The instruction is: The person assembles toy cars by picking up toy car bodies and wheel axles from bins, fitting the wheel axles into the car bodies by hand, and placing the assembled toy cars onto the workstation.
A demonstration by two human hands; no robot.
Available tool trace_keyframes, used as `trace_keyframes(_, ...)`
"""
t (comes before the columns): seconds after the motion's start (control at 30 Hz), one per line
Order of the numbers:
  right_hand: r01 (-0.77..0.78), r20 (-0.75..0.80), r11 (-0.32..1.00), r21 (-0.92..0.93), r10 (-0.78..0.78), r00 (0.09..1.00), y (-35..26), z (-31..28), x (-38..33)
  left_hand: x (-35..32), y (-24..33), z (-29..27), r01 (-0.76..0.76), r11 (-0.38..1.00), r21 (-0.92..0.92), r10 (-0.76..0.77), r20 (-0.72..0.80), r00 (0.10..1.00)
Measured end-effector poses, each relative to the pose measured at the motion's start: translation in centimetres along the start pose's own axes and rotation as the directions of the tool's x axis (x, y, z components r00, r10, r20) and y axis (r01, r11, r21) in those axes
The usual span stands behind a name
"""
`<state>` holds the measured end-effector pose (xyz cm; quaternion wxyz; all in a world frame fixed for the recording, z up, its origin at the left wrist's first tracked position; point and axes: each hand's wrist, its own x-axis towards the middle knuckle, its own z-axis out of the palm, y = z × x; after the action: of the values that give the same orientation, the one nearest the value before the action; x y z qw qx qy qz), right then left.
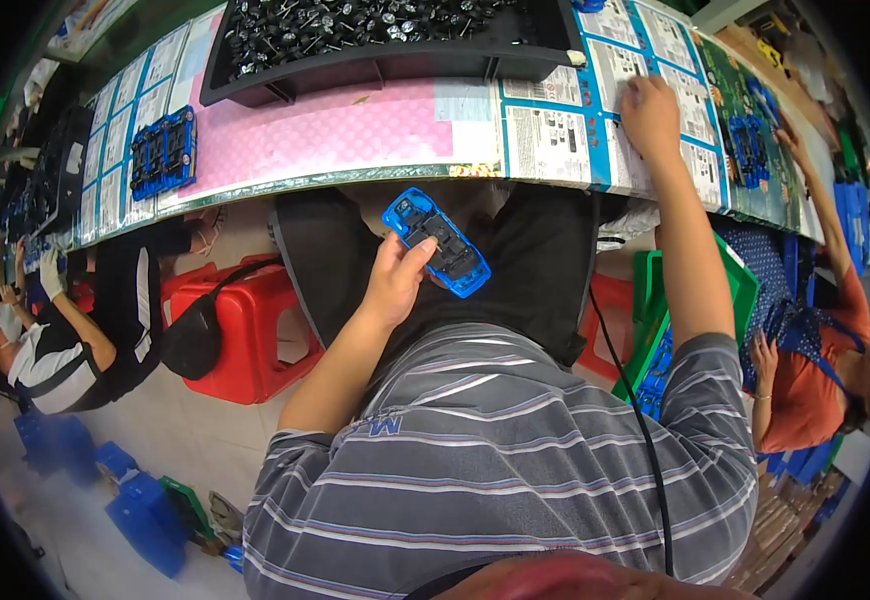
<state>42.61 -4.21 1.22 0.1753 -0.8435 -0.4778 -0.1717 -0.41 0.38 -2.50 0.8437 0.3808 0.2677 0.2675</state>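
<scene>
While we are sitting at the long bench (355, 178), our left hand (395, 275) is gripping 1 blue plastic part (437, 242) near our lap, just below the near edge of the bench. Thumb and fingers are closing on its near end, so most of the piece is sticking out toward the far right. We are judging it light, stiff and hollow, a moulded shell with a dark insert, probably smooth enough to slip if pinched only at 1 corner. Holding it across both long edges looks the safer grip. Our right hand (649, 112) is resting flat on the printed sheets (555, 140) at the far right, holding nothing. A black tray (375, 72) of small parts is sitting farther off, and more blue parts (162, 152) are lying on the left.
</scene>
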Motion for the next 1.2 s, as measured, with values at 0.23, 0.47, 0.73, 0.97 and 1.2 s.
trace_keyframes(0.23,-0.012,-0.292,0.985,0.174,0.063,0.954,-2.4,5.5,8.9,0.0,-1.6,-1.1,0.039,0.997,0.065,-0.036,-0.055,0.998)
trace_keyframes(0.47,-0.146,-0.135,0.953,0.266,0.187,0.973,-5.4,3.9,9.9,-0.7,-2.6,-2.8,0.089,0.996,-0.025,-0.091,-0.056,0.994)
trace_keyframes(0.73,-0.299,-0.124,0.923,0.243,0.336,0.934,-4.3,3.3,9.4,0.9,-2.7,0.2,0.083,0.996,-0.005,-0.084,-0.019,0.996)
trace_keyframes(0.97,-0.253,-0.143,0.941,0.227,0.289,0.947,-3.9,3.8,8.7,-0.4,-2.7,-0.2,0.086,0.996,0.014,-0.086,0.000,0.996)
trace_keyframes(1.2,-0.116,-0.204,0.987,0.110,0.137,0.969,0.2,2.1,3.8,-2.1,-2.5,-1.7,0.058,0.998,-0.017,-0.058,-0.021,0.998)
